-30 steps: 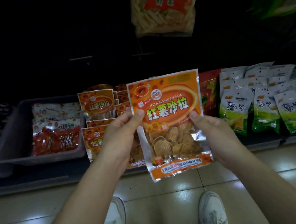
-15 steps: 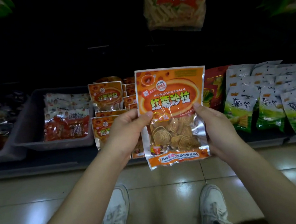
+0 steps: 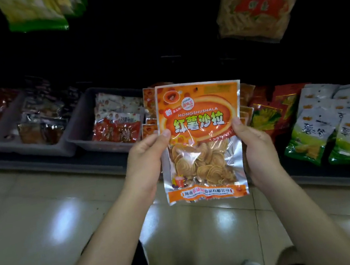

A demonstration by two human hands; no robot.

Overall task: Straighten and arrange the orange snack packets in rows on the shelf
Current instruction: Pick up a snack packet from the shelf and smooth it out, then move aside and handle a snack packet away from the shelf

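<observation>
At twelve o'clock the orange packet (image 3: 198,116), tilted a second ago, hangs square in the pinching grip of left hand (image 3: 145,160) and right hand (image 3: 259,152), seemingly ready for shelving

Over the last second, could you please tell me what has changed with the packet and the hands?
The orange packet was tilted, its top edge higher on the right; now it is held nearly straight and covers most of the other orange packets behind it. Nothing was picked up or let go. The left hand and right hand still pinch its side edges, thumbs on the front.
</observation>
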